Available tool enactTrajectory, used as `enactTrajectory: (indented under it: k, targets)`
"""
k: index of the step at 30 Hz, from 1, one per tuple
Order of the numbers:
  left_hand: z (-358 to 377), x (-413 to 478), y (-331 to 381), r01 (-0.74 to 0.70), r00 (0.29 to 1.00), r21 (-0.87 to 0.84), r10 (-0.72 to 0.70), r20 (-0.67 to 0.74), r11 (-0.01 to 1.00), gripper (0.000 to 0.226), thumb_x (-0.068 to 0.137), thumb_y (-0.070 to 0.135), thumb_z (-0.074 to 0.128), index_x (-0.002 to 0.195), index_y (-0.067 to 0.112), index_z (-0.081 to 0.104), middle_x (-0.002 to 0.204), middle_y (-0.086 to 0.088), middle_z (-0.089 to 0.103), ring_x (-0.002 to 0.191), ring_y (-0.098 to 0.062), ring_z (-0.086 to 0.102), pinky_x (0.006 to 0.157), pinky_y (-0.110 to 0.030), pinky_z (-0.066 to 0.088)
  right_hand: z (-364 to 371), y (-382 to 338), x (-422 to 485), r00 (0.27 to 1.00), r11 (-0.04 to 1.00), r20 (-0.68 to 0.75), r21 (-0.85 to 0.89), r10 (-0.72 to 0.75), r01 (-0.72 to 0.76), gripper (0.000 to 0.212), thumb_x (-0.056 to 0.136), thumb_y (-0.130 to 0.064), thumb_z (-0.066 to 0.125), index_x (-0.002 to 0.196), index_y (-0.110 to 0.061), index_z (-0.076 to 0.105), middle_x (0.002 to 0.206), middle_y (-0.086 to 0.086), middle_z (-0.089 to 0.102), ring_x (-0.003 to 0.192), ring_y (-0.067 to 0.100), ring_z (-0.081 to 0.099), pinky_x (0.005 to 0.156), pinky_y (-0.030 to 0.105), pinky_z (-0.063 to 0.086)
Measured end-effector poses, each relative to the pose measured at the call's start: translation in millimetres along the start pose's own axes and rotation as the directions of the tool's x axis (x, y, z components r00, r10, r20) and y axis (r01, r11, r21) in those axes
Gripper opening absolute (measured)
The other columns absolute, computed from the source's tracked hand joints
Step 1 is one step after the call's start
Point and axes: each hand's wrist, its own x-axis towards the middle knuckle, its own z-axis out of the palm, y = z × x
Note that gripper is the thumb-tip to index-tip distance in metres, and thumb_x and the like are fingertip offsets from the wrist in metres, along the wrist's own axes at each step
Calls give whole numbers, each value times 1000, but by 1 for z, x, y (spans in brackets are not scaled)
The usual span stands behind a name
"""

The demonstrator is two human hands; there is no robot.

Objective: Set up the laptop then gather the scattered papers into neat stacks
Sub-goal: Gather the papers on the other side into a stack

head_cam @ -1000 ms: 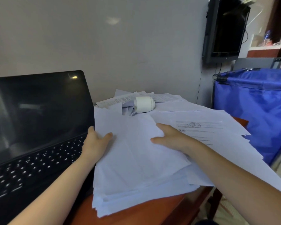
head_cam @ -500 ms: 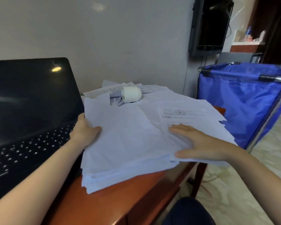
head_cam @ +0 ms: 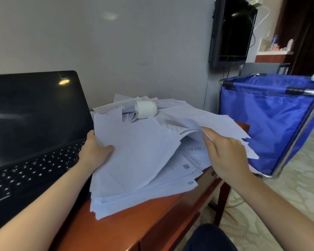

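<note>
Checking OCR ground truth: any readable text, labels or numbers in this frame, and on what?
No text can be read in this frame.
Papers: printed lines and a code-like square, too blurred to read.
Laptop: key legends too small to read.
TV: any mark on the bezel is too small to read.
Bottle: no label shows.

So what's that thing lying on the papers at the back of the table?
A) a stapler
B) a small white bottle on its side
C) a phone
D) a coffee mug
B: a white bottle lies on its side on top of the papers near the wall, to the right of the open laptop.
</note>
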Motion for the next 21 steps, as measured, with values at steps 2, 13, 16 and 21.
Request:
enactTrajectory:
  k: [2,13,16,21]
  targets:
    - [0,0,-1,-7,1000,-1,7,4,1000,68,79,15,71,135,7,33,125,-13,53,114,-36,51,99,-47,41,7,-12,8,999,998,-20,45,-51,52,42,91,-27,35,117,-16,65,56,9,63,48,35,58,46,32,44]
    - [2,2,-2,-15,1000,12,15,15,1000,69,81,16,70,137,7,31,127,-12,52,116,-35,50,99,-45,41,21,-8,18,744,998,666,60,-48,11,15,87,-20,51,96,-15,61,95,3,63,89,24,59,73,36,49]
    - [2,2,-1,-12,1000,16,11,10,1000,70,80,17,71,137,7,31,129,-13,51,117,-36,49,100,-47,40,26,-8,12,717,996,697,-65,5,56,24,93,-32,49,105,-16,61,104,2,62,97,24,57,73,31,44]
    - [1,0,0,-15,1000,28,15,11,999,68,81,16,69,137,6,31,127,-14,51,116,-36,49,99,-44,40,23,16,24,862,964,432,-149,265,-221,41,102,-37,31,77,-13,54,83,8,55,87,34,54,65,34,32]
